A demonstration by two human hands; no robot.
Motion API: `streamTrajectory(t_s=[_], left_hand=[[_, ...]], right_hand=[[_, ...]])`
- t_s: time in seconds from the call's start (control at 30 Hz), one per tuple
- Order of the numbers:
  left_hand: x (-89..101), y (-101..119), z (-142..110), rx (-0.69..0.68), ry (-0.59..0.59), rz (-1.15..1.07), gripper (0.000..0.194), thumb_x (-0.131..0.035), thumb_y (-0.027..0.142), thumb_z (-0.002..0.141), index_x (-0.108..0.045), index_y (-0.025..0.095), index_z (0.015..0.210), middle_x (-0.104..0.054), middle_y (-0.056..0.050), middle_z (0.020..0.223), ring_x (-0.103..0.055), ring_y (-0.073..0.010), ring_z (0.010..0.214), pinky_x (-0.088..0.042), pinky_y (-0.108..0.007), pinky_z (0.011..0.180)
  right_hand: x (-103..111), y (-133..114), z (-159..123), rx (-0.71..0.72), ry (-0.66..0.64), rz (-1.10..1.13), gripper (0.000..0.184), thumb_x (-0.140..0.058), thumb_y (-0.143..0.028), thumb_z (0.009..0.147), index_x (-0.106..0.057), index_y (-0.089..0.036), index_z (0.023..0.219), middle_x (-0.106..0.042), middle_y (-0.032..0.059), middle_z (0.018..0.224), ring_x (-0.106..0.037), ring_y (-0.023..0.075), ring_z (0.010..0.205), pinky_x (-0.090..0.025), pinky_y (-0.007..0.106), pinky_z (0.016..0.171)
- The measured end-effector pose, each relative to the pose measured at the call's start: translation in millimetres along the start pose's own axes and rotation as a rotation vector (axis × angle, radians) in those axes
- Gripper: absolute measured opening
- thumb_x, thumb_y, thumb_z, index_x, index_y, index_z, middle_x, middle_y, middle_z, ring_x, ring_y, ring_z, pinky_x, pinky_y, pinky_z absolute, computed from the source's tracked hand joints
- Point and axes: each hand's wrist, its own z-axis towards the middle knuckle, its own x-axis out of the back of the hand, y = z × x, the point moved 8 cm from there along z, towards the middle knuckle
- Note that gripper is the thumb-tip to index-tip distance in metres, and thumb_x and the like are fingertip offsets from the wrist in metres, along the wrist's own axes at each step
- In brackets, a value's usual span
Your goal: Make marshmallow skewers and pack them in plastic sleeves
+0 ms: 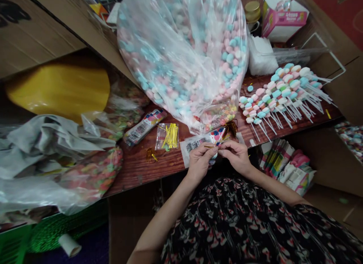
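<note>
My left hand [200, 159] and my right hand [235, 153] meet at the table's front edge, fingers closed in a pinch. A thin gold twist tie [209, 146] shows at the fingertips, across the gathered top of what looks like a small plastic bag [212, 158]. Bluish-white content shows in the bag below my fingers, mostly hidden. Under and behind my hands lies a printed clear packet [195, 143]. To their left, a small sachet of gold twist ties [171, 136] lies beside another stack of printed packets [145, 126].
A huge clear bag of pastel marshmallows [181, 59] fills the back. Marshmallow skewers [279, 93] with white sticks are piled at right. Bagged gummy candies [99, 169] lie left, near a yellow rounded object [59, 88]. Cardboard boxes [36, 33] flank the table [141, 173].
</note>
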Motion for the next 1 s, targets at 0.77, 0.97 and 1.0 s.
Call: streamTrajectory(t_s=[0.77,0.97,1.0], left_hand=[[-45.5,7,-36,0.64,-1.149,0.267,0.004,-0.079,0.025,0.063,-0.077,0.023,0.063,-0.071,-0.004,0.058,-0.057,-0.0143,0.045,-0.043,-0.022,0.04],[-52.6,12,-38,0.638,-1.134,0.206,0.014,-0.087,0.021,0.05,-0.074,0.02,0.055,-0.068,-0.005,0.053,-0.055,-0.017,0.04,-0.043,-0.027,0.039],[-53.4,11,-39,0.638,-1.135,0.204,0.015,-0.088,0.021,0.049,-0.074,0.02,0.055,-0.068,-0.005,0.053,-0.055,-0.0167,0.041,-0.042,-0.026,0.039]], right_hand=[[-32,-98,-53,1.369,-0.767,-0.766,0.013,-0.05,-0.02,0.094,-0.063,-0.015,0.093,-0.049,0.0006,0.072,-0.044,0.0137,0.069,-0.035,0.032,0.065],[-36,-95,-52,1.308,-0.826,-0.781,0.013,-0.052,-0.023,0.094,-0.061,-0.019,0.086,-0.054,0.0005,0.077,-0.048,0.0141,0.074,-0.029,0.031,0.064],[-38,-93,-52,1.293,-0.855,-0.795,0.013,-0.051,-0.022,0.094,-0.06,-0.02,0.085,-0.055,0.0008,0.08,-0.048,0.0143,0.076,-0.029,0.032,0.065]])
